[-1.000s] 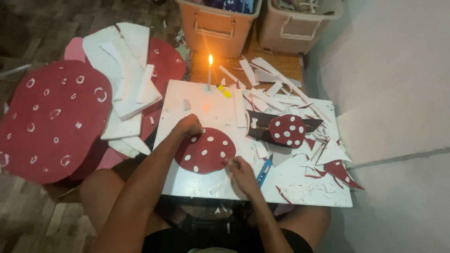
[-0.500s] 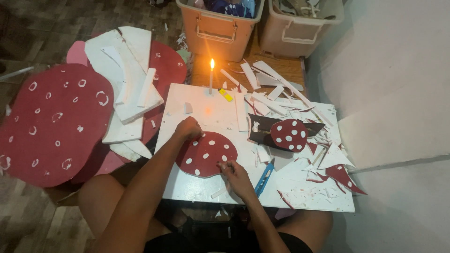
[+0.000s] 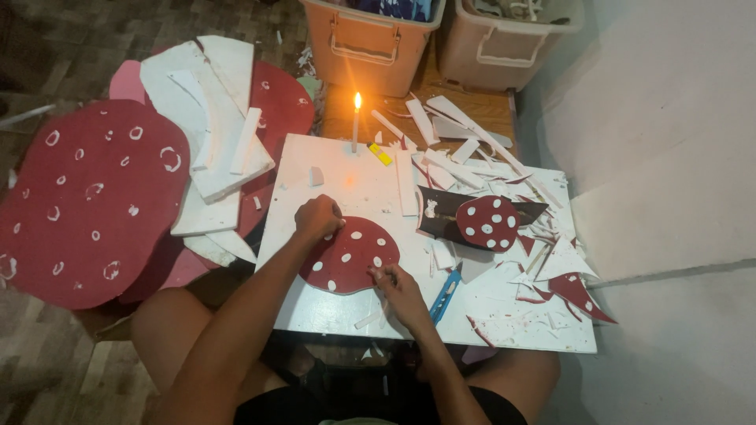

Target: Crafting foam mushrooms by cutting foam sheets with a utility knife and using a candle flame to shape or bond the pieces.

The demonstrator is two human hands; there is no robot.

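A dark red foam mushroom cap with white dots [image 3: 350, 256] lies on the white board [image 3: 339, 181] in front of me. My left hand [image 3: 317, 218] rests curled on its upper left edge, pressing it down. My right hand [image 3: 400, 290] sits at the cap's lower right edge with fingertips pinched at the rim; whether a small tool is between them I cannot tell. A blue cutter [image 3: 445, 294] lies just to the right of that hand.
A lit candle [image 3: 356, 118] stands at the board's far edge. A smaller red dotted cap [image 3: 488, 223] lies on dark scraps to the right amid white offcuts. Large red dotted shape [image 3: 87, 197] and white foam pieces [image 3: 213, 134] lie on the left. Two plastic bins [image 3: 370, 39] stand behind.
The view has shifted slightly. My right hand has crept along the cap's lower right edge; my left hand stays on its upper left edge.
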